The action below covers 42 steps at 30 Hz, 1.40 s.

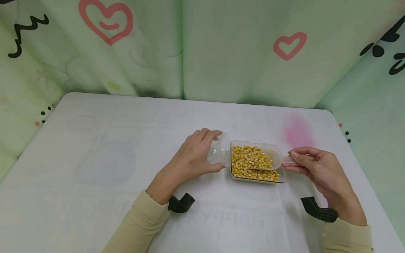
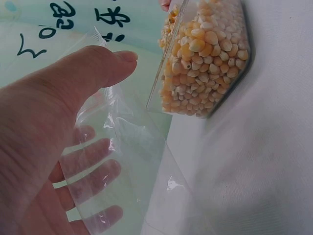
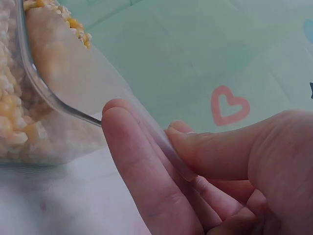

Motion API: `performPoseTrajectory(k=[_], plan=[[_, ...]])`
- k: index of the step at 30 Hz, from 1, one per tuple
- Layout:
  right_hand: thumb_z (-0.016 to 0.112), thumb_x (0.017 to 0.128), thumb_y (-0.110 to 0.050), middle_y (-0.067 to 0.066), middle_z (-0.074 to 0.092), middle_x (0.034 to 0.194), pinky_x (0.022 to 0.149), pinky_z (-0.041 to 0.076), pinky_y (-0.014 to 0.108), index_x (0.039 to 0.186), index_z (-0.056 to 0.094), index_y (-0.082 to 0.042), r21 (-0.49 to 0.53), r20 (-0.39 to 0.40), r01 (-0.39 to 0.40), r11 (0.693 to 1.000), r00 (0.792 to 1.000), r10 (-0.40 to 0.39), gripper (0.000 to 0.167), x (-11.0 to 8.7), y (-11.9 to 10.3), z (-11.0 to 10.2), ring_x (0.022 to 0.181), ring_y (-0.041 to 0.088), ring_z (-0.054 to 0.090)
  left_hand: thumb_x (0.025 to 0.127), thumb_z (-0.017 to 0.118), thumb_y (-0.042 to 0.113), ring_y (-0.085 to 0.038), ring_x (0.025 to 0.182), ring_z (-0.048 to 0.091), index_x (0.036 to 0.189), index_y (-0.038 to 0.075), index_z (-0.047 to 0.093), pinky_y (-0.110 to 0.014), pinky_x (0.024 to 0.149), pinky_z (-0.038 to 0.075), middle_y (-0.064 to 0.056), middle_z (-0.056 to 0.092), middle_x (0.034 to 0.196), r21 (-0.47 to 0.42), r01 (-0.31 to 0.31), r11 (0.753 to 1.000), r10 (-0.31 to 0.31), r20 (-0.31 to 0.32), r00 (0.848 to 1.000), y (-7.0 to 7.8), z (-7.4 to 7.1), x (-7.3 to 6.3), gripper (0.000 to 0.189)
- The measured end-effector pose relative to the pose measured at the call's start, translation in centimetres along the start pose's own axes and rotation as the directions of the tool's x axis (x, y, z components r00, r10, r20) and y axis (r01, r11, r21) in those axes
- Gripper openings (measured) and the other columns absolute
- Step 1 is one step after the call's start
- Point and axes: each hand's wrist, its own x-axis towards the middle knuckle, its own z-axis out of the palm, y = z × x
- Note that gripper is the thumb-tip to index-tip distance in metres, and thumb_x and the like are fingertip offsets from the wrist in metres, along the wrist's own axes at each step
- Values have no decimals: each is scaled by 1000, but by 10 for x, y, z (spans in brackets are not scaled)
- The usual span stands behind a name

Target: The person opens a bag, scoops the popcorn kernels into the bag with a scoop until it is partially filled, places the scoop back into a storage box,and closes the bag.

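A clear rectangular container [image 1: 257, 181] full of yellow corn kernels [image 1: 241, 161] stands on the table. My right hand [image 1: 321, 170] pinches the handle of a translucent scoop [image 1: 277, 157] between thumb and fingers. Kernels fill the scoop, which lies over the corn within the container's outline. Left of the container, my left hand [image 1: 194, 153] holds a clear plastic zip bag [image 1: 219, 151], its thumb and fingers spread apart at the mouth. In the left wrist view the bag [image 2: 142, 161] looks empty, and the fingers show through it. The right wrist view shows the scoop handle under the thumb.
A white cloth [image 1: 95, 168] with faint prints covers the table. Green curtains [image 1: 221, 52] with hearts and black marks hang behind and at both sides. A black strap piece sits at each wrist, by the beige sleeves [image 1: 139, 221].
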Motion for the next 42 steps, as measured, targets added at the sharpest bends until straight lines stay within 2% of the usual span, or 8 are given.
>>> performPoseTrajectory(k=[8,19,26,42], plan=[[57,97,-1,9,77,99,78,58,31,109,68,-4,90,49,22,996,998,-27,17,1,4,-7,87,23,76,72,85,43,-20,103,58,138,11,51,-38,89,50,-5,60,121,7,-3,1000,3,-2,1000,1,0,1,81],[56,98,-1,7,76,100,79,57,31,110,68,-3,121,56,0,993,998,-7,17,1,7,-9,88,23,76,72,85,43,-21,105,58,139,12,50,-38,90,50,-5,60,121,4,8,1000,-8,17,1000,-1,1,-1,81],[56,98,0,7,75,101,79,58,32,110,68,-3,160,48,-21,987,999,14,17,2,9,-11,88,24,76,72,85,42,-21,103,58,138,11,51,-39,88,50,-6,61,121,1,-5,1000,5,-1,1000,-2,1,-1,80],[50,99,5,10,75,102,81,57,34,109,69,1,289,55,-9,957,998,-7,22,1,8,-11,88,27,76,72,85,43,-21,106,57,139,12,50,-39,91,50,-4,60,122,-2,22,1000,-22,25,999,-1,0,-1,81]])
